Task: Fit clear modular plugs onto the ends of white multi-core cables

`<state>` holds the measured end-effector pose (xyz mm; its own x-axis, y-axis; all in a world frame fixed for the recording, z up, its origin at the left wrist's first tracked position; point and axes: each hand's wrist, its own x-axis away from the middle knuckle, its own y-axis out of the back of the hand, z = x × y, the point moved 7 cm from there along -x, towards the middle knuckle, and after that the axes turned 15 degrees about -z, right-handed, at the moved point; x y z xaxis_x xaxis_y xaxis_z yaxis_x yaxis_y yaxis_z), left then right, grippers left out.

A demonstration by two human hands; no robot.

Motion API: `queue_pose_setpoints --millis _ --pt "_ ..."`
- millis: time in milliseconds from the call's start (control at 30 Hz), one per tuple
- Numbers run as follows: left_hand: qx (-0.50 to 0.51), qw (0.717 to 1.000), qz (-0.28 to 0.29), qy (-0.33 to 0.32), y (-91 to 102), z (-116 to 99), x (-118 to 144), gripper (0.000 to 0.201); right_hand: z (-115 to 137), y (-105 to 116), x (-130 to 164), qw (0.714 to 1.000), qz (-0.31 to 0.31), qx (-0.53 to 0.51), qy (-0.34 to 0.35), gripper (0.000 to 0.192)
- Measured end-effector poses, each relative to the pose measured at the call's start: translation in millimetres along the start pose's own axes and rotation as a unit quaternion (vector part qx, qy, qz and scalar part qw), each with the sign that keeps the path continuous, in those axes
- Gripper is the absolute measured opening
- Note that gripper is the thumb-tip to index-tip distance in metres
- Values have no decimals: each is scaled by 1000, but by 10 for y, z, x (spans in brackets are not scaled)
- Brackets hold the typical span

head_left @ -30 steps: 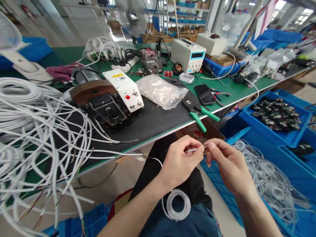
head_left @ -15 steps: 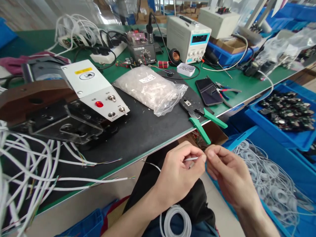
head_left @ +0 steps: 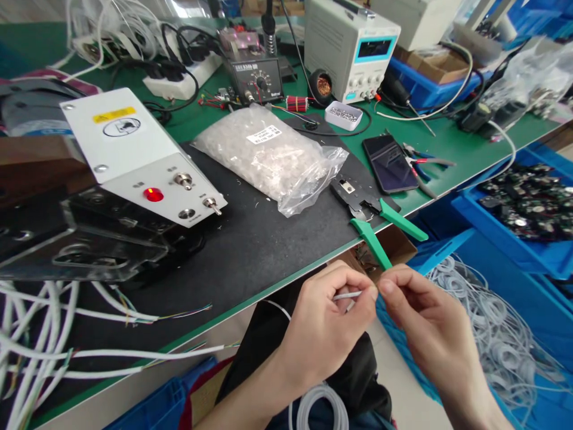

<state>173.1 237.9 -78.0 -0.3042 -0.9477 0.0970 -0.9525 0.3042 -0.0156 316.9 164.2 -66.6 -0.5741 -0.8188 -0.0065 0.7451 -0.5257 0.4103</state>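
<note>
My left hand (head_left: 326, 322) is closed around a thin white cable (head_left: 348, 295), whose short end section shows between thumb and fingers. Fingertip to fingertip with it, my right hand (head_left: 432, 325) pinches at the cable's tip; whatever lies in that pinch is hidden or too small to make out. A coil of pale cable (head_left: 320, 409) rests on my lap below the left wrist. Just beyond my hands, a crimping tool with green handles (head_left: 369, 239) lies at the bench edge, its handles apart and jutting over.
On the bench are a machine with a white switch panel (head_left: 134, 155), a clear bag of small parts (head_left: 268, 161), a phone (head_left: 389, 164) and pliers (head_left: 425, 161). White cables (head_left: 111, 353) with bared wires lie left. Blue bins (head_left: 474, 206) stand right, one holding coiled cables (head_left: 496, 340).
The view has shifted closer to the bench, so the machine and bag appear larger. Both hands keep the same pinch together at the cable's end.
</note>
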Motion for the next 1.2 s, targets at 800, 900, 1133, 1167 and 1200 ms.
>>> queue_pose_setpoints --millis 800,900,1133,1167,1200 --pt "-34 997 -15 73 97 78 -46 24 89 90 -562 887 -153 363 240 75" --pt "-33 997 -9 75 87 68 -51 23 -217 368 -436 980 -140 130 55 77" --pt "-23 998 8 62 -50 17 -101 18 -500 200 190 861 120 -389 -306 49" --pt "-23 998 10 61 -73 16 -97 18 -502 170 247 850 134 -398 -318 46" --pt "-20 998 13 62 -96 19 -91 18 -506 144 290 843 144 -402 -327 43"
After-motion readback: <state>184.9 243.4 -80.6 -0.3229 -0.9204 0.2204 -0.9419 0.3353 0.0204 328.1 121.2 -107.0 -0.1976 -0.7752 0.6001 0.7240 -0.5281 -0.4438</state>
